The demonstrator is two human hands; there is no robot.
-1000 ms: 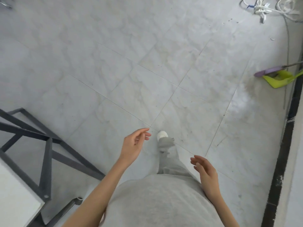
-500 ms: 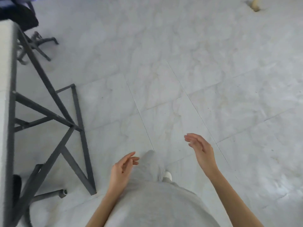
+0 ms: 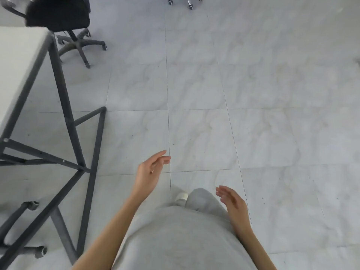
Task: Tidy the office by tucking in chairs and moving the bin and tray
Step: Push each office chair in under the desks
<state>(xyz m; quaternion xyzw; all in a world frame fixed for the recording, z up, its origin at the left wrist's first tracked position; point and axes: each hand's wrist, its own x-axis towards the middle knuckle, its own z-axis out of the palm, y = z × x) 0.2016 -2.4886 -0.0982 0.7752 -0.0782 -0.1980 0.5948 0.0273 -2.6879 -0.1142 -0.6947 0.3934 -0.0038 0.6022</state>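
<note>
Two bare hands hang in the lower half of the frame, both holding nothing. The left hand (image 3: pixel 150 169) is raised a little left of centre, its fingers (image 3: pixel 162 155) relaxed and loosely together, slightly bent, touching nothing. The right hand (image 3: pixel 232 201) sits lower and to the right, beside a grey trouser leg (image 3: pixel 202 198), palm turned inward, fingers loose and slightly apart, also in the air. A white shoe tip (image 3: pixel 181 196) shows just left of that leg, on the pale marbled floor tiles (image 3: pixel 253 114).

Along the left edge of the frame stands the counter (image 3: pixel 17 61), a white top on a dark grey metal frame (image 3: pixel 64 106) with crossed braces reaching down to the floor. At the upper left, a black office chair (image 3: pixel 58 14) stands just beyond the counter's end, its seat beside the top's far corner and its grey star base (image 3: pixel 81 43) on castors out on the open floor, not under the counter. At the lower left, grey legs of a second chair base (image 3: pixel 23 211) show behind and under the counter frame; its seat is out of view. At the top centre, chrome castors of a third chair (image 3: pixel 185 1) poke into the frame, well apart from the counter. No bin or tray can be seen from here.
</note>
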